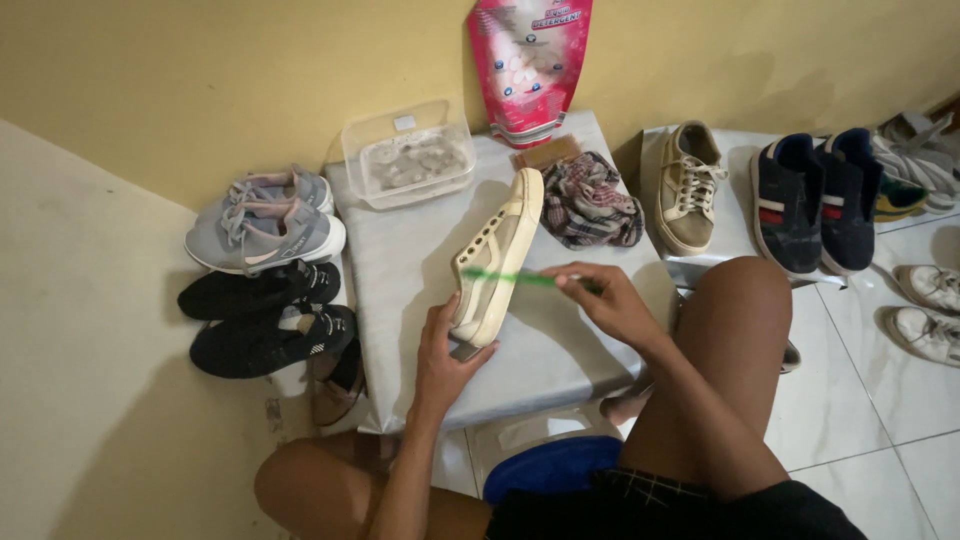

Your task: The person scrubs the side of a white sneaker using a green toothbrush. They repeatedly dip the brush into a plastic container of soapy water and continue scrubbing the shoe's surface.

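- Blue, rounded plastic object lies nearest the viewer, at 6 o'clock, between the person's bare knees, partly under a pale lid-like piece.
- Left hand, at about 7 o'clock from the view's centre, is closed around the heel end of a cream canvas sneaker with a white rubber sole; the shoe is held on its side, toe pointing toward 1 o'clock, above the grey covered low platform.
- Right hand, at 4 o'clock from the sneaker, pinches a thin green-handled brush; the brush lies across the shoe's side, its far tip blurred.
- Checked, crumpled cloth rag rests on the platform at 2 o'clock from the held shoe, just beside its toe.
- Matching cream sneaker stands at 3 o'clock from the rag on a shiny sheet, near a pair of navy sneakers with red and white stripes.
- Black knit shoes lie at 9 o'clock, off the platform's left edge, with grey running shoes beyond them.
- Clear plastic tub of cloudy contents sits at the platform's far left corner.
- Pink refill pouch leans on the yellow wall at 12 o'clock.
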